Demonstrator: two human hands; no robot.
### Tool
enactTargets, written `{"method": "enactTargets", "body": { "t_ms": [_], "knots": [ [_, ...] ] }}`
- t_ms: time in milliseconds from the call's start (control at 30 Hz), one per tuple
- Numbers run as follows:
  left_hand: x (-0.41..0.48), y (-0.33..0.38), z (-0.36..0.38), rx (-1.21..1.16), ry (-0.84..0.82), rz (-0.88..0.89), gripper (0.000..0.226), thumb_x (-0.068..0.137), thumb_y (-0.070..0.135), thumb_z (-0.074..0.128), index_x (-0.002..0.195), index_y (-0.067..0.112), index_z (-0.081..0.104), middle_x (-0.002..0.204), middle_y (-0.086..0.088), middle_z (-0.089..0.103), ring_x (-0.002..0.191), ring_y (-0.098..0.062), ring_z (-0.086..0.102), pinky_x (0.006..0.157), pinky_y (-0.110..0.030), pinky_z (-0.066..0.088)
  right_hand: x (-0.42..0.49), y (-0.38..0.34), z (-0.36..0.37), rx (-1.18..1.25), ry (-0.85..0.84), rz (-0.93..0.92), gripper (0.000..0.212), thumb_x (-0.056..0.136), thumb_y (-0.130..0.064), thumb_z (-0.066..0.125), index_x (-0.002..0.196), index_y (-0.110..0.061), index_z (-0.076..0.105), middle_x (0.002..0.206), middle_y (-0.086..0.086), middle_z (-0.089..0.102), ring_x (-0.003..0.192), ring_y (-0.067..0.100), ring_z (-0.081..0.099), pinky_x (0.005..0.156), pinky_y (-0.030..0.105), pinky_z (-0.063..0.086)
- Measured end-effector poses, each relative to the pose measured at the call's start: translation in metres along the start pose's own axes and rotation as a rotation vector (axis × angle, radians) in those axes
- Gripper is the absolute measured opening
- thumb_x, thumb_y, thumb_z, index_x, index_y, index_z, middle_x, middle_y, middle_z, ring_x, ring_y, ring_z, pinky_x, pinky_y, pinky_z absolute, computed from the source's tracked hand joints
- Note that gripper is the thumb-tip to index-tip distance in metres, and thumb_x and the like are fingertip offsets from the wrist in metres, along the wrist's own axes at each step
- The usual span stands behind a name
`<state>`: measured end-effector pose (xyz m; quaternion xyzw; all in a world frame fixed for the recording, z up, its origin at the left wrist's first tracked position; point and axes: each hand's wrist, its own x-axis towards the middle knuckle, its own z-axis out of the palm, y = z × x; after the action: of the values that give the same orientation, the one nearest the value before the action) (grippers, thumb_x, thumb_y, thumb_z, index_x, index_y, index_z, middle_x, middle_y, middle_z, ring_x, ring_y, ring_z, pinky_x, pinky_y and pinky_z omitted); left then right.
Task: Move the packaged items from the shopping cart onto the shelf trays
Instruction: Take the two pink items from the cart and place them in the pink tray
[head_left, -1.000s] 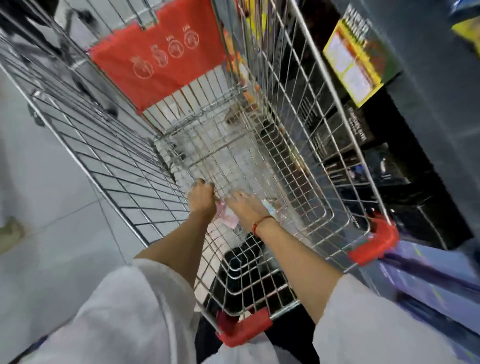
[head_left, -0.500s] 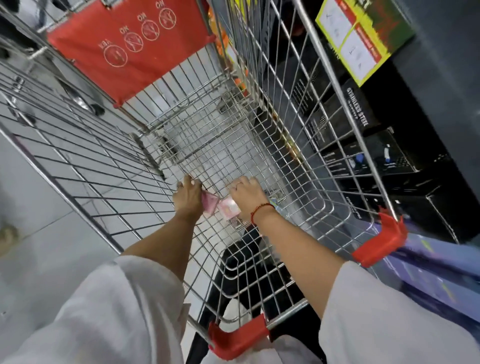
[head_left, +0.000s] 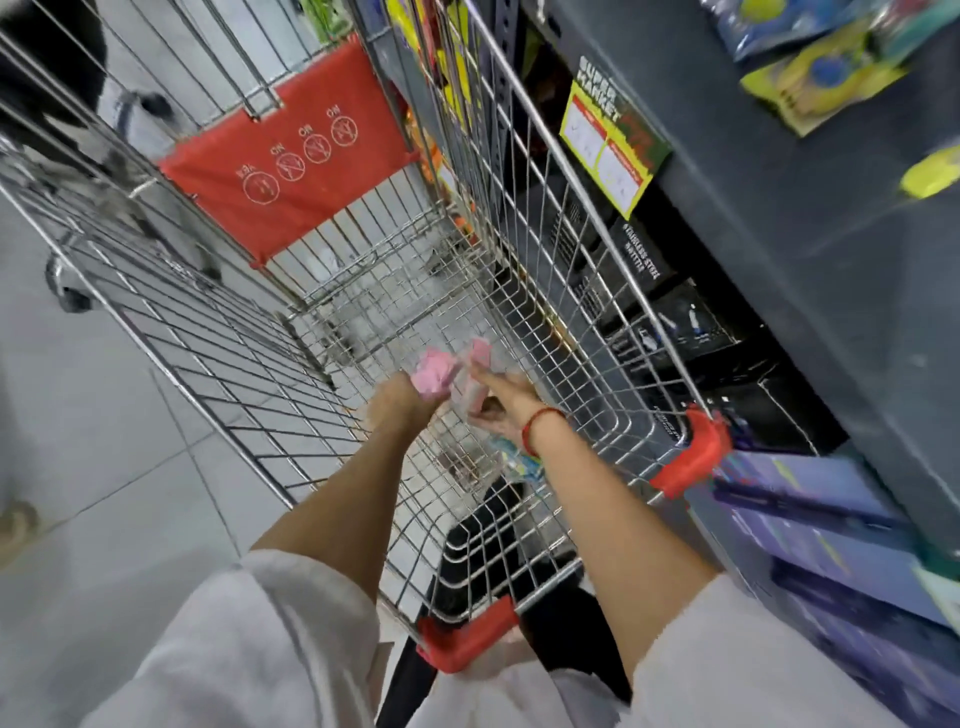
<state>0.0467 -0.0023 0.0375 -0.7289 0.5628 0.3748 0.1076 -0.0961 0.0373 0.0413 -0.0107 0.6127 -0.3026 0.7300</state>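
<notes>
Both my hands are inside the wire shopping cart, above its floor. My left hand is closed around a pink packaged item. Beside it, my right hand, with a red string on its wrist, grips a second pink item in clear wrap. The two packets nearly touch. A small blue-green packet shows under my right wrist; I cannot tell whether my hand holds it. The dark shelf unit stands right against the cart's right side.
A red flap with white symbols hangs at the cart's far end. Black boxed goods fill the lower shelf, purple boxes sit lower right, yellow-blue packets hang above. Grey tiled floor lies on the left.
Both hands have lifted off the cart floor, each bringing up a pink packet. The camera has tilted up toward the shelf.
</notes>
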Motion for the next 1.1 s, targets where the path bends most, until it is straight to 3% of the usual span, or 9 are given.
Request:
{"method": "enactTargets", "body": {
  "t_ms": [167,300,400,500,600,700,867,1000,1100],
  "knots": [
    [-0.037,0.024,-0.014,-0.479,0.124,0.033,0.052,0.085,0.052,0.058,0.087,0.001,0.068,0.078,-0.01,0.069,0.052,-0.013,0.054,0.039,-0.018,0.041,-0.042,-0.012,0.003,0.083,0.006,-0.147,0.008,0.088,-0.014,0.058,0.085,-0.007,0.057,0.087,0.016,0.063,0.082,0.024,0.065,0.081,0.036,0.054],
    [-0.082,0.037,-0.03,-0.569,0.223,0.203,0.03,0.08,0.046,0.067,0.063,0.025,0.055,0.06,0.007,0.06,0.051,-0.012,0.057,0.042,-0.018,0.047,-0.085,-0.023,-0.006,0.059,0.094,-0.314,0.004,0.089,-0.004,0.054,0.092,-0.004,0.056,0.076,0.011,0.059,0.079,0.027,0.063,0.076,0.033,0.055],
    [-0.111,0.044,-0.041,-0.586,0.271,0.287,0.024,0.074,0.036,0.074,0.082,0.015,0.063,0.068,0.006,0.062,0.056,-0.01,0.059,0.042,-0.015,0.05,-0.119,-0.032,-0.015,-0.033,0.166,-0.469,0.012,0.087,-0.008,0.057,0.082,-0.018,0.059,0.071,0.001,0.059,0.067,0.016,0.059,0.067,0.024,0.052],
    [-0.147,0.066,-0.062,-0.529,0.354,0.401,0.043,0.069,0.045,0.071,0.093,0.009,0.065,0.078,-0.006,0.066,0.069,-0.025,0.062,0.057,-0.038,0.053,-0.17,-0.044,-0.027,-0.059,0.262,-0.67,0.013,0.084,-0.009,0.062,0.072,-0.013,0.063,0.065,0.001,0.058,0.061,0.013,0.056,0.067,0.032,0.051],
    [-0.184,0.102,-0.08,-0.499,0.467,0.592,0.039,0.066,0.047,0.067,0.083,0.012,0.062,0.067,0.003,0.049,0.07,-0.024,0.05,0.056,-0.03,0.036,-0.224,-0.055,-0.043,-0.111,0.383,-0.918,0.011,0.081,-0.012,0.067,0.084,-0.002,0.063,0.072,0.009,0.061,0.069,0.021,0.055,0.073,0.048,0.051],
    [-0.22,0.145,-0.089,-0.471,0.521,0.763,0.042,0.07,0.035,0.077,0.102,0.01,0.066,0.078,0.001,0.05,0.08,-0.022,0.052,0.068,-0.022,0.034,-0.276,-0.058,-0.065,-0.135,0.614,-1.135,0.025,0.08,-0.015,0.071,0.104,-0.01,0.064,0.095,0.007,0.069,0.086,0.017,0.062,0.082,0.041,0.051],
    [-0.284,0.227,-0.068,-0.421,0.326,1.1,0.052,0.071,0.034,0.072,0.115,0.009,0.063,0.101,-0.011,0.063,0.093,-0.021,0.057,0.079,-0.021,0.039,-0.345,-0.052,-0.126,0.011,1.034,-1.28,0.04,0.084,-0.018,0.067,0.122,-0.011,0.056,0.109,0.001,0.066,0.094,0.017,0.061,0.082,0.023,0.047],
    [-0.328,0.28,-0.027,-0.288,0.238,1.325,0.032,0.075,0.028,0.074,0.106,0.017,0.07,0.084,-0.012,0.073,0.098,-0.031,0.06,0.083,-0.023,0.037,-0.369,-0.047,-0.178,0.103,1.287,-1.248,0.044,0.087,-0.015,0.064,0.128,-0.008,0.052,0.1,0.021,0.069,0.086,0.033,0.065,0.073,0.033,0.048],
    [-0.35,0.311,0.001,-0.221,0.106,1.398,0.031,0.083,0.033,0.067,0.111,0.019,0.068,0.093,-0.009,0.07,0.103,-0.03,0.057,0.094,-0.027,0.036,-0.378,-0.043,-0.21,0.119,1.434,-1.127,0.049,0.087,-0.024,0.063,0.131,-0.009,0.05,0.088,0.029,0.069,0.081,0.038,0.065,0.07,0.034,0.046]
  ]
}}
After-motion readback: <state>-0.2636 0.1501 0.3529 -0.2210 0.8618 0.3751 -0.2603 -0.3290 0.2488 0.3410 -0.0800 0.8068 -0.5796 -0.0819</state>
